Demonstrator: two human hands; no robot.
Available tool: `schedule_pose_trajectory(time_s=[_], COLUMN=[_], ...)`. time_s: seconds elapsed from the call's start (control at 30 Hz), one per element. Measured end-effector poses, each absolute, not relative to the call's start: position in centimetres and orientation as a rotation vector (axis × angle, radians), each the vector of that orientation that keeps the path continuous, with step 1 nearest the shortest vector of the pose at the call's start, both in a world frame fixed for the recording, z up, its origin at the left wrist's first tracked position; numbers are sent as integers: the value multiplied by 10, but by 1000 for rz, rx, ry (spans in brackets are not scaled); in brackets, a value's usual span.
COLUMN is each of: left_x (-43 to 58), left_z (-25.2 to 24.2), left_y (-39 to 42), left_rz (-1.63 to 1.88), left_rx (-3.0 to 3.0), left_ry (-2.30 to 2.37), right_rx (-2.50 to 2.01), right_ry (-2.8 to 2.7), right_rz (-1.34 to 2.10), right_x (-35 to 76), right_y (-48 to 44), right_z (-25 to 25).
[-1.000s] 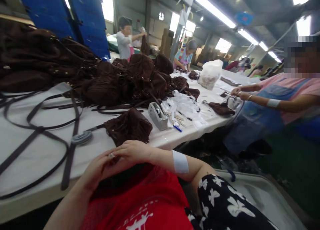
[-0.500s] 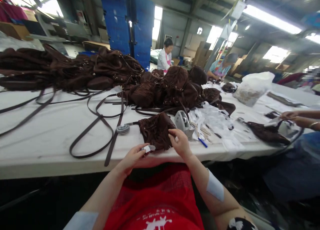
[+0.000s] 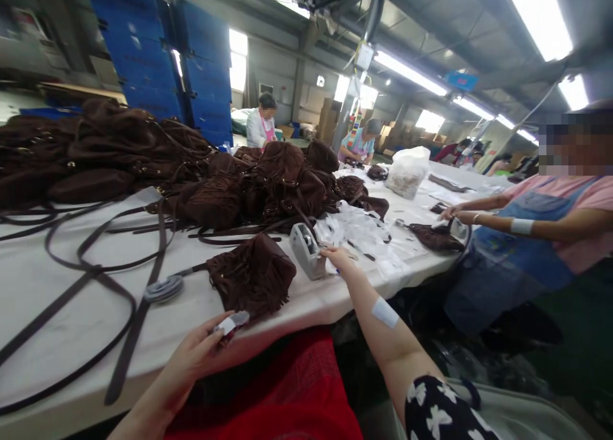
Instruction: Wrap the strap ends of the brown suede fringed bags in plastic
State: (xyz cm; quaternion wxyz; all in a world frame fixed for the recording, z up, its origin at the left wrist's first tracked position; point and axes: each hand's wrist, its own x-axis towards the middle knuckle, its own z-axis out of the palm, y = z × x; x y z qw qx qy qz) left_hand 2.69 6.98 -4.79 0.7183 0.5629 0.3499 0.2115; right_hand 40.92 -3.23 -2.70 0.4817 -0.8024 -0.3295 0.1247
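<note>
My left hand (image 3: pixel 201 347) is closed in front of the table edge on a small clear-and-white wrapped piece (image 3: pixel 230 324), whose lower part looks dark. Just beyond it lies a dark brown fringed bag (image 3: pixel 253 274) with its strands spread on the white table. My right hand (image 3: pixel 338 260) reaches to the front end of a grey tape dispenser (image 3: pixel 306 251), thumb and finger pinched together there. What is between those fingertips is too small to make out. A coiled grey strap or cord (image 3: pixel 164 288) rests to the left of the bag.
Long brown straps (image 3: pixel 129 338) loop over the table's left side. Behind stands a heap of brown bags (image 3: pixel 282 178). White scraps (image 3: pixel 354 229) lie right of the dispenser, with a white plastic bag (image 3: pixel 408 168) farther back. A co-worker (image 3: pixel 507 235) handles another brown piece at right.
My right hand has left the fringed bag and moved right to the tape dispenser. My left hand keeps the small wrapped piece. The view has turned right, bringing the co-worker into sight.
</note>
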Motion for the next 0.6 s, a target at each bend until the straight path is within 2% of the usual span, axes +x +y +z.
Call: schedule_pose_trajectory(time_s=[0.23, 0.6], left_x=[26, 28], left_z=[-48, -49], left_y=[68, 65], left_rz=[447, 464], left_rx=[1220, 1230], left_ry=[780, 768], right_rx=[-1767, -1739], right_ry=[-719, -481], right_rz=[317, 446], right_x=[404, 376], right_y=[-34, -62], right_z=[-33, -53])
